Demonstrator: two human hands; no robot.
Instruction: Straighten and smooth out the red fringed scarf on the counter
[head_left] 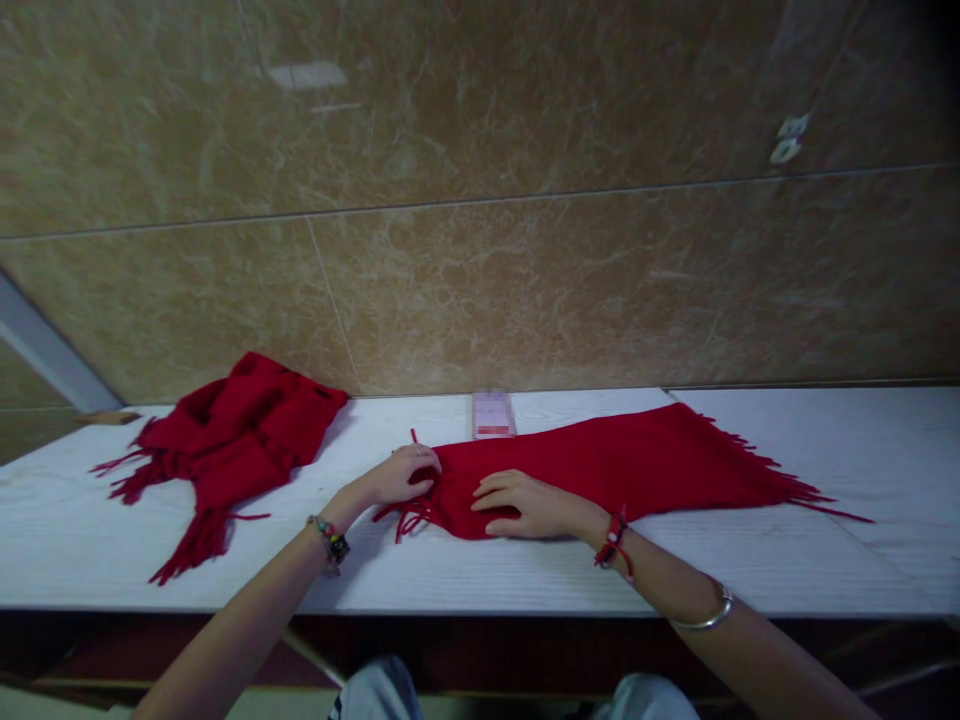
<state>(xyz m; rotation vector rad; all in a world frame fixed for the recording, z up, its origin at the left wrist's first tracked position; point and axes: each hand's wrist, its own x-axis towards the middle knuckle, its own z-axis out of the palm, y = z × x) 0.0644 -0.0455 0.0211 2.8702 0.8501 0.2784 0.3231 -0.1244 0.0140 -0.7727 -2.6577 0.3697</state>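
Observation:
A long red fringed scarf (600,455) lies stretched across the white table, its right-hand fringe spread out flat. At its left end, my left hand (405,473) curls its fingers around the edge of the cloth, beside some loose tassels. My right hand (529,503) rests palm down on the scarf a little further right, fingers extended and slightly apart. A second red fringed cloth (251,430) sits in a loose, rumpled heap at the left, touched by neither hand.
Behind the scarf, a small pale packet with a red band (493,414) lies near the wall. The white table (525,580) backs onto a brown marbled wall (525,290). A small brown piece (110,417) lies at the far left corner.

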